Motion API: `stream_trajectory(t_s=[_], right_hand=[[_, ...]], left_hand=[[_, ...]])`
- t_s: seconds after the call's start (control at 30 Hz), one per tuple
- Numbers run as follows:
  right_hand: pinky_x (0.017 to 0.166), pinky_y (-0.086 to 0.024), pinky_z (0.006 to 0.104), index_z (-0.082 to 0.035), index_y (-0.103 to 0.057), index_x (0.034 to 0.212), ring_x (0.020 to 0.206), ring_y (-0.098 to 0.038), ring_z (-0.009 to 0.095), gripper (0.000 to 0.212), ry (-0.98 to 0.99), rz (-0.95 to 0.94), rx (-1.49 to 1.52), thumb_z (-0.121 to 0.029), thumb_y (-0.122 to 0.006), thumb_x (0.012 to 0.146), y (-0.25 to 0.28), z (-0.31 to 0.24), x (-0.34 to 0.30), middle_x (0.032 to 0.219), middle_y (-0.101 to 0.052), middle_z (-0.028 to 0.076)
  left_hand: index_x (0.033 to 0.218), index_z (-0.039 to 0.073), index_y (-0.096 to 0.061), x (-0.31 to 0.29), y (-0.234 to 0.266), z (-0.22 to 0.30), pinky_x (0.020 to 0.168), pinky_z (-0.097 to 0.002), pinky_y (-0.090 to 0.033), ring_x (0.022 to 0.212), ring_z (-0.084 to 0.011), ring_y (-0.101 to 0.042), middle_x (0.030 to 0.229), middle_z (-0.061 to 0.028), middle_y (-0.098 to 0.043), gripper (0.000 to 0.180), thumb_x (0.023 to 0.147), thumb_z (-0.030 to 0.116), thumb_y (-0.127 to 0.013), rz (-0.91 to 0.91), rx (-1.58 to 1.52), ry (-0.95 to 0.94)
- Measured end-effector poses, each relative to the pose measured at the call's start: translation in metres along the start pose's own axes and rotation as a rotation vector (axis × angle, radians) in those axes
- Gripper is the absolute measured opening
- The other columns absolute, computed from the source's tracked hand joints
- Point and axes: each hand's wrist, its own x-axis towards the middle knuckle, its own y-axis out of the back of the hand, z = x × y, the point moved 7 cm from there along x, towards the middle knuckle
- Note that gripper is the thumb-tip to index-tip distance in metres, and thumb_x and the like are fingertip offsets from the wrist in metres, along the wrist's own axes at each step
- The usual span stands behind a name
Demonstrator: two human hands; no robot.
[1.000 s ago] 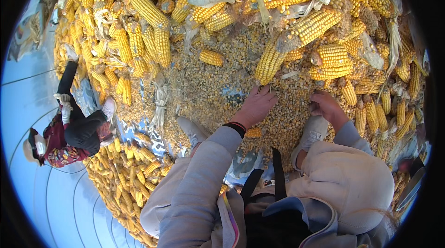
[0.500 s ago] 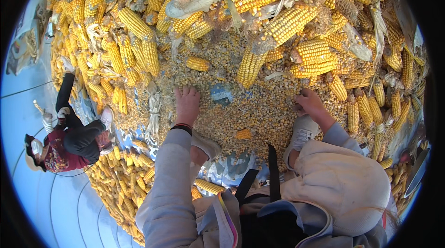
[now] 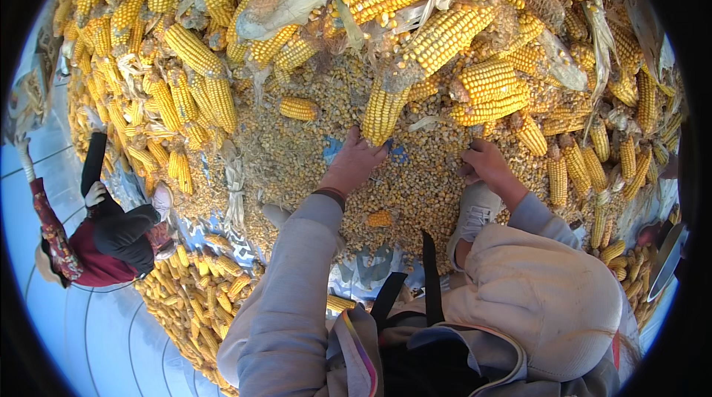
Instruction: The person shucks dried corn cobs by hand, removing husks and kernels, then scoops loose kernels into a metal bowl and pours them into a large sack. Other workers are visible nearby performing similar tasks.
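My left hand (image 3: 354,166) has its fingers around the lower end of a yellow ear of corn (image 3: 384,109), which leans down from the pile onto the loose kernels. To the right, my right hand (image 3: 489,167) is curled low over the kernels beside my shoe; what its fingers hold, if anything, is hidden. Loose corn kernels (image 3: 289,163) spread under and between both hands. A short ear (image 3: 299,108) lies beyond my left hand, and a small broken piece of corn (image 3: 380,218) rests nearer to me.
A large heap of corn ears (image 3: 200,48) with dry husks (image 3: 297,8) rises ahead and to both sides. My light shoe (image 3: 475,215) stands by my right hand. At left another person (image 3: 104,241) sits by the heap, with more ears (image 3: 196,297) below.
My left hand has moved right from the loose kernels to the lower end of the ear. My right hand stays nearly in place. The person at left has raised an arm.
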Motion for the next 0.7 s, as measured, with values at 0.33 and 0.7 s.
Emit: stream_trajectory(t_s=[0.33, 0.7], right_hand=[[0.048, -0.056, 0.033, 0.006, -0.054, 0.103, 0.067, -0.068, 0.022, 0.026, 0.021, -0.008, -0.021, -0.016, -0.057, 0.089, -0.003, 0.0, 0.003, 0.079, -0.063, 0.012], [0.049, -0.057, 0.0343, 0.008, -0.055, 0.104, 0.065, -0.068, 0.022, 0.029, 0.027, 0.006, -0.019, -0.015, -0.059, 0.087, -0.001, 0.003, 0.007, 0.084, -0.064, 0.015]], left_hand=[[0.107, 0.008, -0.064, -0.101, 0.023, -0.113, 0.112, -0.0602, -0.019, 0.121, -0.0299, -0.047, 0.118, -0.0099, -0.058, 0.025, 0.084, 0.013, -0.055, 0.004, 0.327, 0.446], [0.12, 0.008, -0.059, -0.007, 0.032, -0.005, 0.112, -0.0601, -0.02, 0.133, -0.036, -0.039, 0.13, -0.0165, -0.054, 0.035, 0.085, 0.01, -0.054, 0.24, -0.019, 0.195]])
